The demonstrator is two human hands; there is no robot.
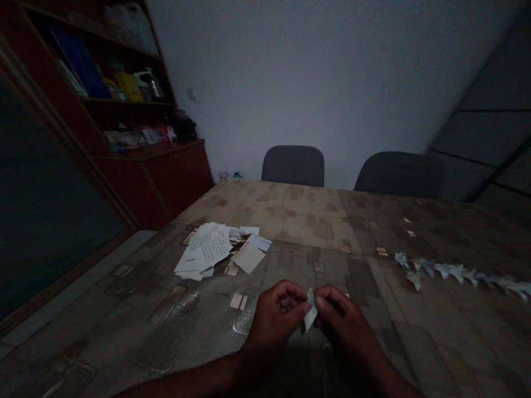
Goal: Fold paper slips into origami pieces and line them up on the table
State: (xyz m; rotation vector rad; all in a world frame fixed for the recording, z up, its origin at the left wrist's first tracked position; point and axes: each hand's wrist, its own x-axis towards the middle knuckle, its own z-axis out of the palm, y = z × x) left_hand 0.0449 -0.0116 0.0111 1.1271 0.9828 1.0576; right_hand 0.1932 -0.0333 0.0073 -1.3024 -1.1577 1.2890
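Note:
A small folded white paper (311, 313) is pinched between my two hands above the table's near part. My left hand (282, 312) holds its left side between thumb and fingers. On the right side, my right hand (341, 315) grips it with thumb and forefinger. Printed paper sheets (207, 247) lie in a loose pile on the table to the left, with a blank pale sheet (249, 257) beside them. A row of small folded paper pieces (456, 272) stretches along the table at the right.
The patterned tablecloth (286, 213) covers a long table. Two dark chairs, one in the middle (292, 166) and one to the right (398, 174), stand at its far side. A red-brown cabinet (178, 177) with loaded shelves stands at the left back.

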